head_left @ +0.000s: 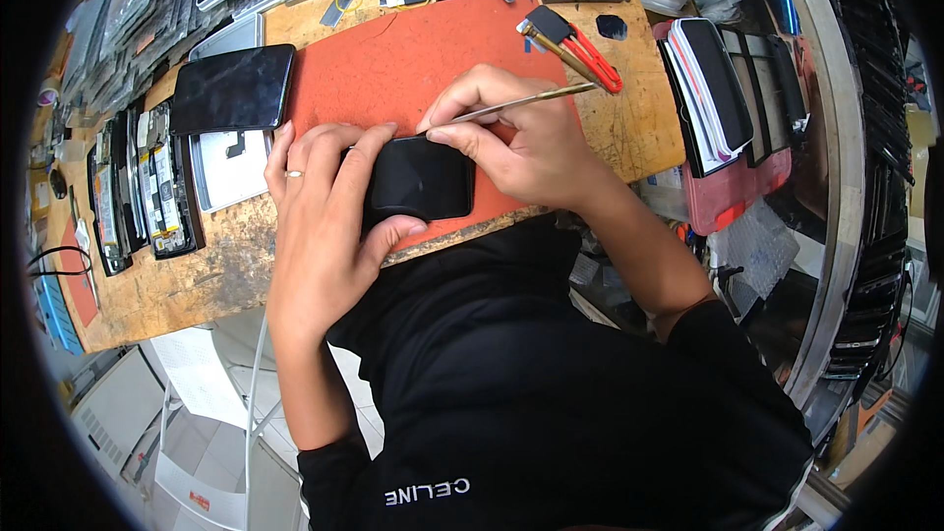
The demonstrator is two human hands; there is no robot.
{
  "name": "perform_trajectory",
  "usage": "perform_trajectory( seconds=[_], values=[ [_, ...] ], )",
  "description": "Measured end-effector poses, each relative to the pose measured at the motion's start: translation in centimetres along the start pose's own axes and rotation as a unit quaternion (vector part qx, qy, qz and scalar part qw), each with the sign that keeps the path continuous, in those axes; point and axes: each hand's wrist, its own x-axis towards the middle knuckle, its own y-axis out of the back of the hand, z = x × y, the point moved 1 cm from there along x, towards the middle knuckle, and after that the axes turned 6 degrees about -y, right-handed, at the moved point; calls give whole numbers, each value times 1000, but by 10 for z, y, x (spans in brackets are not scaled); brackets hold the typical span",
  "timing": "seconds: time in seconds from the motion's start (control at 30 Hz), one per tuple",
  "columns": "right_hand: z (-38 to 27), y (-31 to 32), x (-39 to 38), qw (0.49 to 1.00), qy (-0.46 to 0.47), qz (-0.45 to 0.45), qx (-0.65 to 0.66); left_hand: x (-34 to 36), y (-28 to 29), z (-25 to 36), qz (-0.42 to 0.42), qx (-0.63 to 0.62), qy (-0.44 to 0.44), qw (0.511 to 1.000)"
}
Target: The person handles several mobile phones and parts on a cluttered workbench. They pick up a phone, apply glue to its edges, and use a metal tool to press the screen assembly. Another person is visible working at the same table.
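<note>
Bench: worn wooden worktop (187, 280) crowded with phone parts, with a red mat (393, 69) across its middle and the near edge running just under both hands.
Far left: opened phone bodies (147, 187) lie side by side near the bench's left end, well apart from the hands.
Left of the hands: a dark screen panel (231, 88) rests tilted over a pale phone back (231, 167), just beside the left hand.
Left hand (320, 211): partly curled, fingers laid over the left end of the black phone (421, 179), thumb tucked under its near edge, so the phone is clamped between thumb and fingers; a ring shows on one finger.
Black phone: lies flat, dark face up, on the mat at the front edge of the bench, between the two hands.
Right hand (516, 143): fingers drawn together, pinching a thin metal tool (521, 100) like a pen, its tip at the phone's top edge.
Behind the right hand: red-handled pliers (575, 44) lie on the mat, near the tool's far end.
Right end: stacked phone screens (718, 88) stand just past the bench edge.
Open room: bare mat lies behind the phone; the front edge leaves almost none.
</note>
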Motion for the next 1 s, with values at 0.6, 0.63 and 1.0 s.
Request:
perform_trajectory(
  seconds=[0.6, 0.63, 1.0],
  values=[
    [-40, 13, 1, 996, 41, -51, -54, -16, -16, 16, 138, 61, -5, 988],
    [-41, 13, 0, 997, 48, -47, -50, -17, -16, 18, 139, 62, -5, 988],
    [-43, 14, -8, 990, 95, -47, -93, -25, -18, 32, 120, 93, 3, 988]
  ],
)
